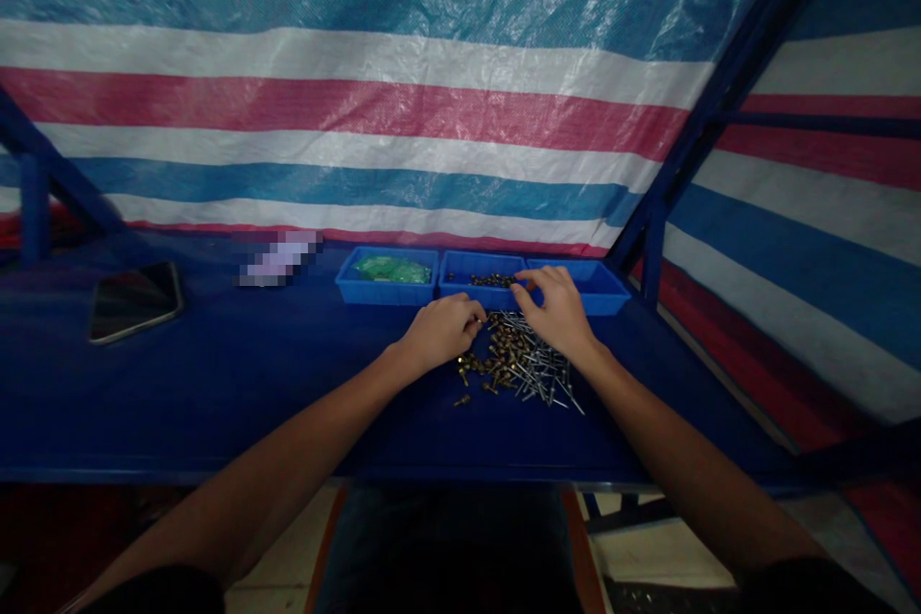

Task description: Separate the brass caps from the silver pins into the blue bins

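A heap of small brass-coloured threaded-looking pieces [504, 350] lies on the blue table, with long, thin silver pins [543, 369] along its right side. At the heap's upper left edge, my left hand [444, 331] is closed, its fingertips pinched around a small brass-coloured piece that barely shows. My right hand [557, 307] reaches over the front rim of the middle blue bin [460, 291]. Its thumb and forefinger tips are close together beside small dark brass pieces [493, 279] in that bin. Whatever sits between those tips is too small to make out.
A blue bin [381, 294] with green plastic packets [392, 270] stands on the left, another blue bin [604, 300] on the right. Farther left on the table [251, 384] lie a phone [136, 300] and a blurred pinkish item [279, 259]. Striped sheeting [360, 106] hangs behind; blue frame bars [691, 144] slant at right.
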